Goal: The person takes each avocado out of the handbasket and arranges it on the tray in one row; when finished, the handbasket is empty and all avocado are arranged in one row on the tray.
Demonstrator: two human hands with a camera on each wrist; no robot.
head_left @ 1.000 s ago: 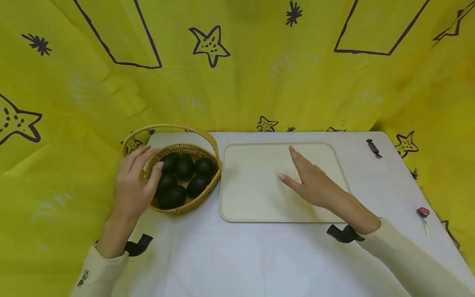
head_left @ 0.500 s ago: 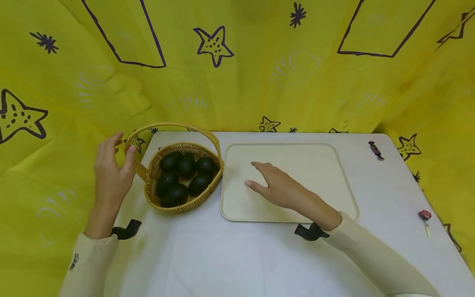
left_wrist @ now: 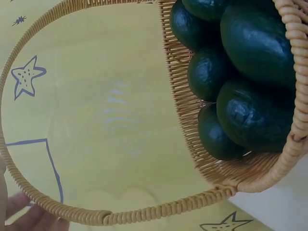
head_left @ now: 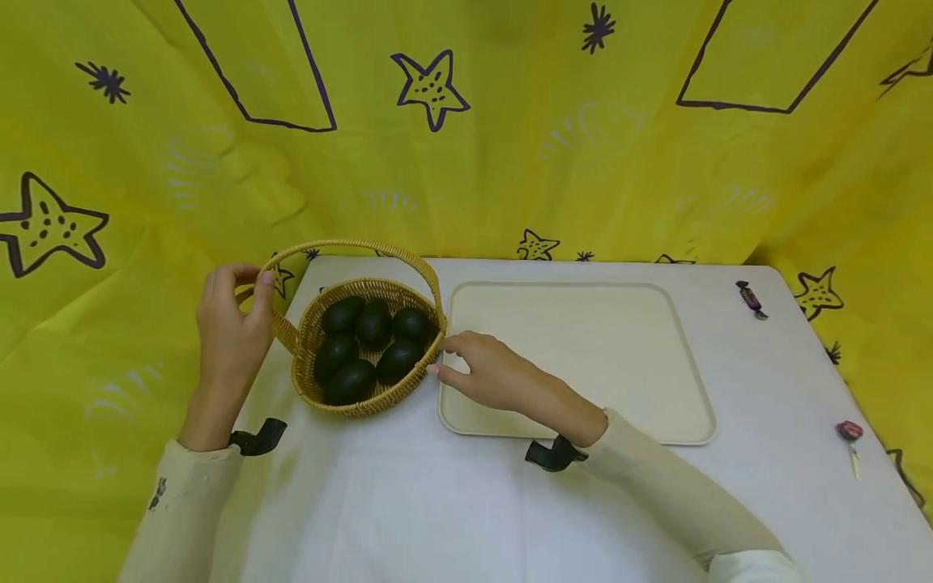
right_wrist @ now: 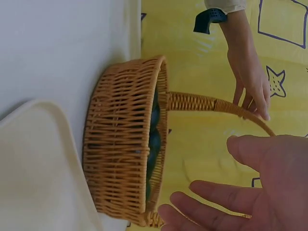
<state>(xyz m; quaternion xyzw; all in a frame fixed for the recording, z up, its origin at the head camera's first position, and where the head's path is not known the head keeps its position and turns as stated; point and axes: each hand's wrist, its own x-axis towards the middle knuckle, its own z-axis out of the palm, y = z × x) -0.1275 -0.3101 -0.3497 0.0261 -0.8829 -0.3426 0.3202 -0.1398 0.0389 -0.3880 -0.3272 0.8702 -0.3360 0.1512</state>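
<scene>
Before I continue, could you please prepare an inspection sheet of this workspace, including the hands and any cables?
Surface: white table.
Job's things: wicker basket, upright, holding six dark green fruits; cream tray lying to its right.
Clutter: wrapped candy and lollipop, both right of the tray.
Left hand: grips the basket's handle.
Right hand: fingers relaxed, over the tray's left edge, close to the basket; contact cannot be confirmed.
Cables: nothing seen.
Surroundings: yellow cloth with dark star drawings, behind and at both sides.
</scene>
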